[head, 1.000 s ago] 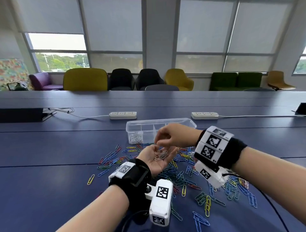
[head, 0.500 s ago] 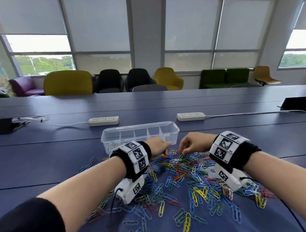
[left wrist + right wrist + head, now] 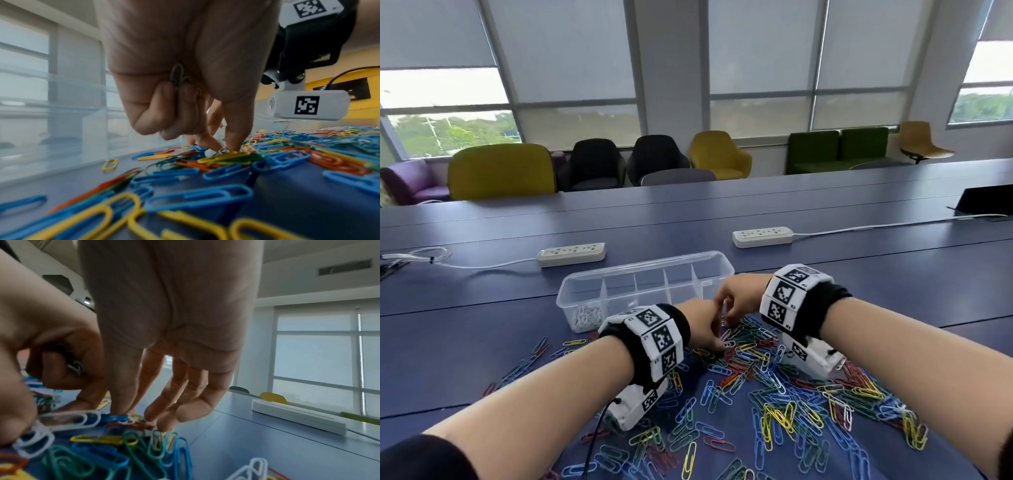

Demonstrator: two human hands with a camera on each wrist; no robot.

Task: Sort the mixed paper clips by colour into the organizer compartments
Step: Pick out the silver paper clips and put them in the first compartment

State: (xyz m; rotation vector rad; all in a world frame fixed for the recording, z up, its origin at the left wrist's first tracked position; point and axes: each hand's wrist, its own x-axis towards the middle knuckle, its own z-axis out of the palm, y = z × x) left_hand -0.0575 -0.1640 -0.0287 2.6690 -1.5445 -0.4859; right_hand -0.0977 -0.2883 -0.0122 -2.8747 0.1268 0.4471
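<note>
Mixed coloured paper clips lie spread on the blue table in front of the clear organizer. Its leftmost compartment holds white clips; the other compartments look bare. My left hand is down on the pile's far edge. Its curled fingers keep a few white clips against the palm, while thumb and forefinger pinch at a pale clip on the pile. My right hand hovers just beside it, with thumb and forefinger tips closed on a clip at the top of the heap.
Two white power strips with cables lie beyond the organizer. A dark device sits at the far right of the table. Chairs line the windows behind. Bare table shows to the left of the pile.
A second ago my left palm faced up holding white clips, with the right hand above it. Both hands have since dropped to the pile and drawn together at its far edge.
</note>
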